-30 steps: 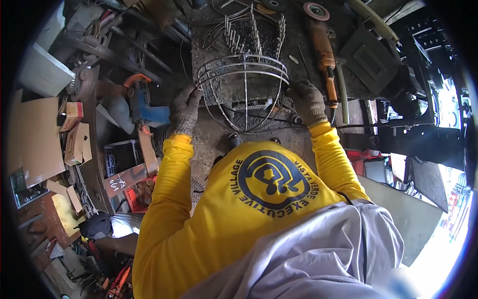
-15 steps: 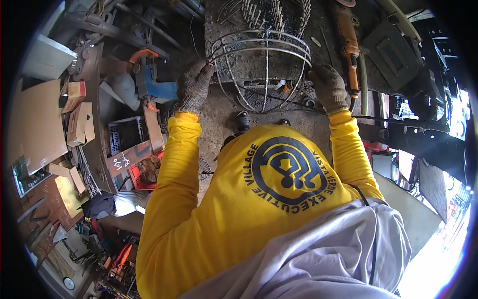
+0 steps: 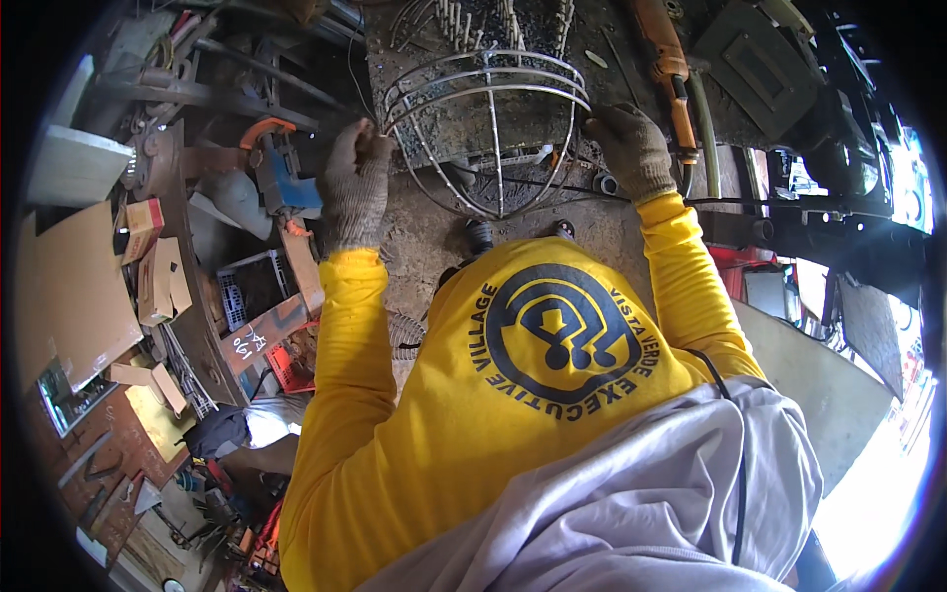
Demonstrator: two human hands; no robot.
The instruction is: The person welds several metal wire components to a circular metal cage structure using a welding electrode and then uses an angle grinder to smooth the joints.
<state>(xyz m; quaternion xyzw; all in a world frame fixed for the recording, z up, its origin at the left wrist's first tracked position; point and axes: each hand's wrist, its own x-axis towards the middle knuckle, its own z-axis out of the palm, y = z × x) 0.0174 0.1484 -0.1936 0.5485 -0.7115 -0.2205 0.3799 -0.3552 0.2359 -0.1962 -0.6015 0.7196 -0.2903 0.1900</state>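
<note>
A round, basket-like metal wire frame (image 3: 495, 146), with stacked hoops on top and curved ribs meeting below, stands at the near edge of the dark workbench (image 3: 641, 106). My right hand (image 3: 632, 150), in a brown knit glove, is closed at its right rim, fingertips against the hoop. To the left of the frame, my gloved left hand (image 3: 355, 187) is raised just clear of the rim. Its fingers are bent, with a small gap between thumb and forefinger, and nothing shows between them.
An orange power tool (image 3: 669, 64) lies on the bench at right, beside a dark metal plate (image 3: 758, 69). Several upright metal pins (image 3: 511, 25) stand at the back. At left are a blue machine (image 3: 288, 180), cardboard boxes (image 3: 163, 286) and a red crate (image 3: 292, 367).
My left hand has come off the frame's left rim and moved a little away from it. The right hand stays at the right rim. The whole view has shifted slightly.
</note>
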